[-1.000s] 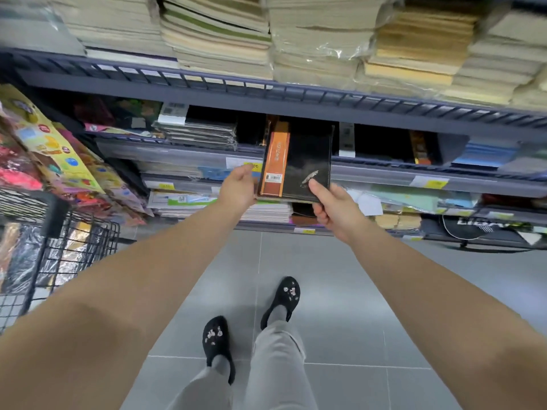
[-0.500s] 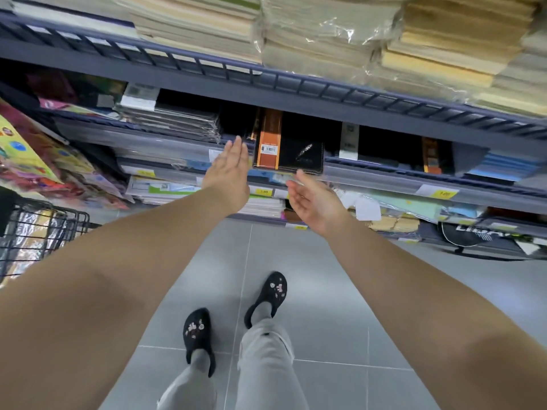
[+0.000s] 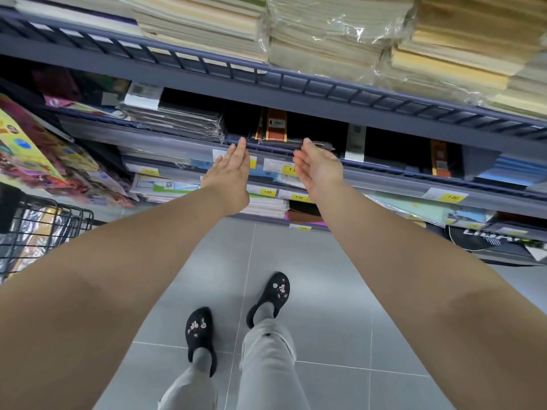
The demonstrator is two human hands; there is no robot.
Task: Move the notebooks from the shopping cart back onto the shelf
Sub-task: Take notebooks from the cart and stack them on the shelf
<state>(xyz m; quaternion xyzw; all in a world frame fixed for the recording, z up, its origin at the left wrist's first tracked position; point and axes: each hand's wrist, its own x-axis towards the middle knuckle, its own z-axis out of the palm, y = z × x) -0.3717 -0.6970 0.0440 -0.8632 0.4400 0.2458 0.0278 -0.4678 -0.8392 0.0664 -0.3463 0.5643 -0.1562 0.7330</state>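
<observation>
A black notebook with an orange band (image 3: pixel 276 125) lies inside the grey shelf (image 3: pixel 189 149), on a small stack just behind the shelf's front rail. My left hand (image 3: pixel 229 173) is flat and open just in front of that rail, to the left of the notebook. My right hand (image 3: pixel 318 167) is open too, palm turned inward, just right of and below the notebook. Neither hand touches it. The black wire shopping cart (image 3: pixel 44 229) stands at the left edge with wrapped items inside.
Wrapped stacks of notebooks (image 3: pixel 183 119) lie left of the black one. Piles of pale notebooks (image 3: pixel 325 37) fill the top shelf. Colourful packs (image 3: pixel 44 161) hang at the left. Lower shelves carry yellow price tags (image 3: pixel 447 196). Grey floor tiles and my feet are below.
Both hands let go of the black and orange notebook after sliding it onto the shelf. It now lies deeper in the shelf, and both hands stay open in front of it.
</observation>
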